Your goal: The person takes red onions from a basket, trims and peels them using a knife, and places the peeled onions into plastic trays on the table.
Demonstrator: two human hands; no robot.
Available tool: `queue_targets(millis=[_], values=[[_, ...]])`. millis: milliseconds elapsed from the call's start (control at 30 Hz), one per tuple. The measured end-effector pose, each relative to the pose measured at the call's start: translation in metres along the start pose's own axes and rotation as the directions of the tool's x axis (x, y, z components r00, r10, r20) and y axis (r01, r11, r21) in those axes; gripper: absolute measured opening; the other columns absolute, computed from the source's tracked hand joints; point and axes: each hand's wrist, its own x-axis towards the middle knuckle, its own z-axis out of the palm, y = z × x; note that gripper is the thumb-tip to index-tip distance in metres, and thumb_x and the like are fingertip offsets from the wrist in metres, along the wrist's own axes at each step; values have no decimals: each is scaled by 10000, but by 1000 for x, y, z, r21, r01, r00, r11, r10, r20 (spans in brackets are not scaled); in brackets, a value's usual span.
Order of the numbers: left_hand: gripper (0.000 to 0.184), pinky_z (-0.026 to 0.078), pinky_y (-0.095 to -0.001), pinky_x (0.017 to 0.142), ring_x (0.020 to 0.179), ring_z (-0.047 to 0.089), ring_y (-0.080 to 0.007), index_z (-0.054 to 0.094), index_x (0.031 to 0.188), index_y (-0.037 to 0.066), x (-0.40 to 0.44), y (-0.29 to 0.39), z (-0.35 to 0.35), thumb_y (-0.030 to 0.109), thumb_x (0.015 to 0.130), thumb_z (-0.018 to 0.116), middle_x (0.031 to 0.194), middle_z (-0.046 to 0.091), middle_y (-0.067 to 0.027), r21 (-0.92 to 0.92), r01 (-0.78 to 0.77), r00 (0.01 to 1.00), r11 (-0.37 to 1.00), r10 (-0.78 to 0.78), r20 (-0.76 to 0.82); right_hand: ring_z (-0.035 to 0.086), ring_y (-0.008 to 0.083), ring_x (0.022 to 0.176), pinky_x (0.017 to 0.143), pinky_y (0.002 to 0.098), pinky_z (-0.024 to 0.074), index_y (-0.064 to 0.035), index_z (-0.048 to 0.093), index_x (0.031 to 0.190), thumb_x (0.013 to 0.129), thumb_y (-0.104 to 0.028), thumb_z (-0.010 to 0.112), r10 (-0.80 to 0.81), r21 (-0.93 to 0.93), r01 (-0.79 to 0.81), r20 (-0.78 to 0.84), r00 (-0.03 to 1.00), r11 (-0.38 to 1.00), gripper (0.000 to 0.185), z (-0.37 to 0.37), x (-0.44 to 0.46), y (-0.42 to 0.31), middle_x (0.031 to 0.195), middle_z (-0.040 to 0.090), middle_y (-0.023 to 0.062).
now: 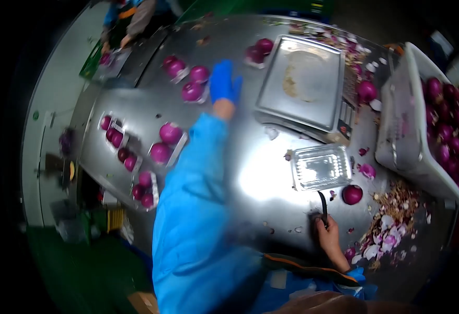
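Item, left hand (225, 83): blue-gloved, reaching forward over the steel counter (271, 212), fingers extended with the thumb apart; I see it just beside a pair of red onions (195, 83) in a tray, and cannot tell whether they touch. Item, right hand (328, 234): bare, low at the near side, fingers clamped on a slender, dark, curved knife-like tool (321, 201) pointing away from me. Item, transparent plastic tray (321, 167): on the counter just beyond the tool's tip. Item, single red onion (352, 194): loose, to the right of that tip. Item, weighing scale (305, 78) with a steel platform: beyond the tray. Item, white crate (404, 120): at the right, filled with red onions. Item, onion peelings (389, 235): heaped in front of the crate. Item, further trayed onions (161, 152): left of my blue sleeve (193, 193).
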Motion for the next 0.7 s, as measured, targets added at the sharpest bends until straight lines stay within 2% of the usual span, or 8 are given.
queue_targets(millis=[100,167,233,267,367,467,500,700], values=[[329,478,-458,867,976,611,-376,625,1194,41,-56,142,-18,199,906,607,1036,649,-183,-511,-121,934,851,271,231,438,45,543,487,220,342,-22,630,969,972,-136,568,85,225,-50,-151,985,973,130,-10,-4,-18,672,530,-43],[379,486,-456,811,910,624,-345,647,1160,70,-106,223,-48,349,906,619,964,662,-149,-335,-116,657,935,325,680,429,42,543,483,215,335,-25,631,971,978,-139,566,102,333,-29,-204,974,942,132,-20,-7,-25,669,519,-53],[409,484,-441,760,813,641,-325,670,1086,78,-139,259,-54,421,864,639,840,666,-143,-295,-239,452,925,374,810,448,43,570,505,213,353,-24,638,978,978,-134,562,52,317,29,-243,969,948,134,-26,-9,-12,676,526,-52],[336,484,-448,708,744,635,-319,683,1001,78,-164,250,-43,373,844,643,784,656,-127,-406,-347,528,845,534,660,460,44,587,521,213,368,-22,643,980,978,-131,557,10,267,65,-269,963,961,139,-28,-10,-1,682,535,-49],[209,514,-464,679,751,654,-328,697,882,86,-159,271,-53,273,853,609,836,668,-134,-245,-430,417,869,431,800,625,161,827,769,318,498,-28,678,1059,950,-191,564,91,319,-22,-202,975,947,227,-45,-22,-9,882,679,102],[217,521,-481,697,776,656,-370,690,840,82,-144,285,-65,296,834,655,863,669,-149,-162,-384,476,909,346,808,624,156,804,744,317,499,-26,675,1039,953,-212,565,104,332,-47,-155,982,942,233,-51,-32,7,860,674,95],[223,519,-482,699,781,651,-381,684,821,74,-140,288,-69,297,820,675,856,664,-155,-157,-348,510,924,327,795,505,63,630,571,233,410,-8,661,1026,948,-111,555,55,325,16,-208,977,946,167,-52,-35,5,727,579,-19],[285,504,-470,677,767,624,-394,658,747,53,-161,273,-46,328,796,718,788,638,-170,-12,-276,638,961,193,745,518,78,650,584,243,419,-1,664,1036,945,-114,552,30,368,60,-233,972,928,183,-78,-53,9,757,599,-5]])
